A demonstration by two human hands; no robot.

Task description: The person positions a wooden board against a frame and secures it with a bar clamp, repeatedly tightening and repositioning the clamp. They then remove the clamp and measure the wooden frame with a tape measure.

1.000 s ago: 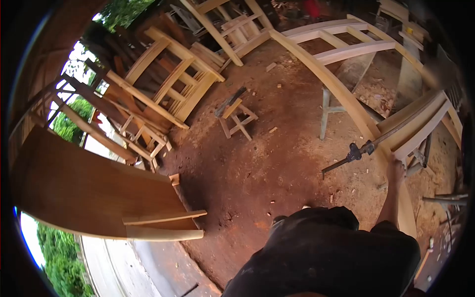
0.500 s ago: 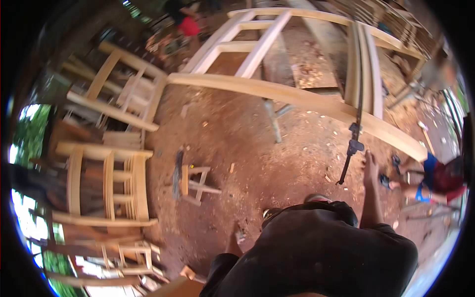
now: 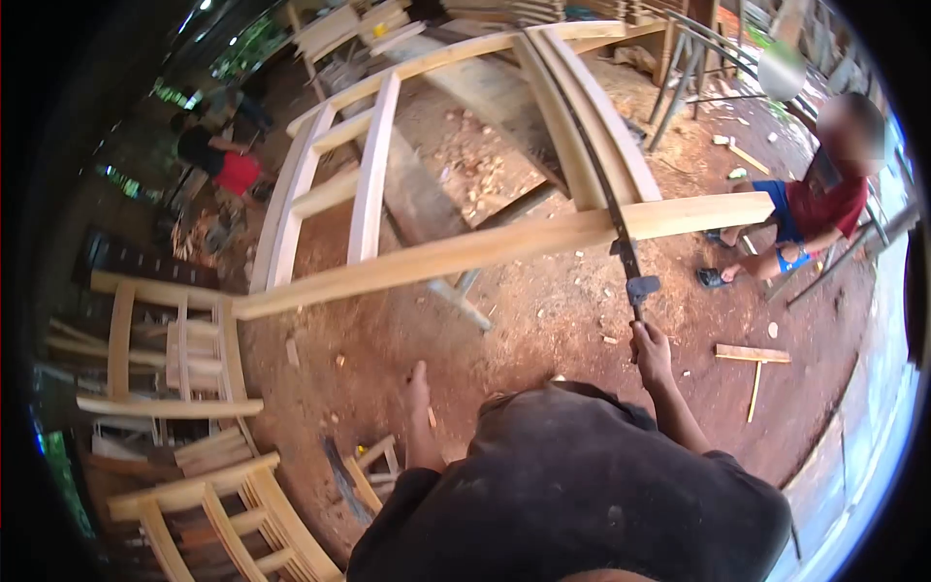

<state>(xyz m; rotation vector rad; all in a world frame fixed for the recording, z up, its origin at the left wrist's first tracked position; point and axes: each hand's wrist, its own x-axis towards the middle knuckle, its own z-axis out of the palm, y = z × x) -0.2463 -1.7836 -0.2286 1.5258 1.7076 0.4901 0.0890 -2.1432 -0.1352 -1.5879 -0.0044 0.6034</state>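
Note:
My right hand (image 3: 652,347) is closed around the lower end of a long dark bar clamp (image 3: 641,287). The clamp's bar runs across the wooden frame (image 3: 504,242), beside its right-hand boards, and its sliding head sits just past the near rail. My left hand (image 3: 417,390) is held low, short of that rail, touching nothing; its fingers look stretched out, though small in view. Pale crosspieces (image 3: 330,189) join the uprights at the frame's left side.
A seated person in a red shirt (image 3: 834,199) is at the right; another person (image 3: 233,165) is at the back left. More wooden frames (image 3: 175,407) stand at the left. A small wooden stool (image 3: 364,480) is by my left arm. Wood chips litter the dirt floor.
My right hand has gone from open beside the clamp to closed on its lower end. My left hand has risen forward. The view has turned, showing more of the right side.

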